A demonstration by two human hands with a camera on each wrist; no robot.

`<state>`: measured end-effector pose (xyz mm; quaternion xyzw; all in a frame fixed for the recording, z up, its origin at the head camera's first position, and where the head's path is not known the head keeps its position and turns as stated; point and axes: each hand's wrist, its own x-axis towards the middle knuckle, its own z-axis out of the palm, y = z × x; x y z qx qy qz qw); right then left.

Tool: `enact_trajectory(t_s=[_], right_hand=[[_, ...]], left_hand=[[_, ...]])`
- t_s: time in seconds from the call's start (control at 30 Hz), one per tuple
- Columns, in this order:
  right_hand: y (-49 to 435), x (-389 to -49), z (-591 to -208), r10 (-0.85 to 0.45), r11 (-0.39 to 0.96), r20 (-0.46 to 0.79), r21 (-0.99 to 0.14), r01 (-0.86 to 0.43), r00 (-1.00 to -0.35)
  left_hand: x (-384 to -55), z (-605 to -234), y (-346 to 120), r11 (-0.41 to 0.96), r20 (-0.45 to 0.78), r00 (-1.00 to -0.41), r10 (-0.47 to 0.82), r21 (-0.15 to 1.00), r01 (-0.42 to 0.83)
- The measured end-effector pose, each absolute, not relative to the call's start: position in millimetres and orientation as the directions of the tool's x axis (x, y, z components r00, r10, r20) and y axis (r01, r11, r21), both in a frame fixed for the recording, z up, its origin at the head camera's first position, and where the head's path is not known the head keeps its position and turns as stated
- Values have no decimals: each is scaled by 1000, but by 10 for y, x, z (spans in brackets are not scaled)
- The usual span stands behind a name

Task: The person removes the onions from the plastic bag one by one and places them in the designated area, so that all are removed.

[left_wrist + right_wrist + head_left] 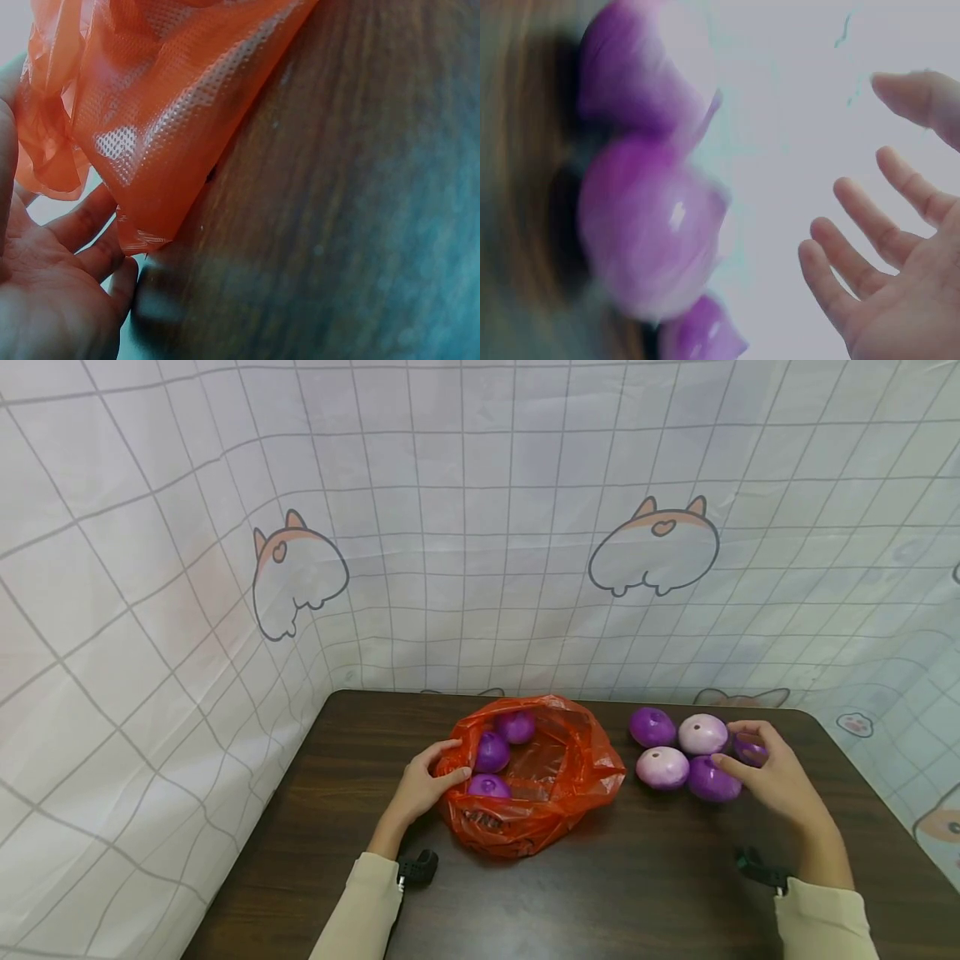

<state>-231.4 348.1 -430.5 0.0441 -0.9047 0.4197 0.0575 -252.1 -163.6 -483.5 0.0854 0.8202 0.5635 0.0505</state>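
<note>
An orange-red plastic bag [517, 835] stands with its mouth spread wide, and 3 purple onions [492, 752] lie inside along its left side. My left hand [416, 789] holds the bag's left rim between thumb and fingers. Up close in the left wrist view, the fingers of that hand [60, 292] reach behind the thin film of the bag [172, 112]. To the right, several purple and pale onions [662, 768] sit clustered on the table. Over the rightmost purple onion [750, 750] hovers my right hand [783, 785], its fingers spread. The right wrist view shows its palm [907, 285] apart from the blurred onions [649, 232].
The dark wooden table [585, 893] has rounded far corners. A white grid-patterned curtain [480, 543] with cartoon prints hangs behind it and at both sides. Black straps with small devices [418, 867] sit on both wrists.
</note>
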Motion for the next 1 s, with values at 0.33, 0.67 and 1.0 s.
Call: enact_trajectory(t_s=[0.33, 0.67, 1.0], right_hand=[[2562, -2327, -4163, -155, 551, 358, -742, -381, -921], [1510, -2303, -4106, -381, 449, 314, -759, -471, -870], [939, -2509, -4511, -555, 383, 213, -793, -474, -804]], left_hand=[[-2680, -5171, -1656, 302, 48, -987, 150, 949, 93], [-2645, -5062, -1659, 323, 25, -986, 163, 943, 78], [-2687, -5162, -1664, 342, 48, -990, 133, 935, 92]])
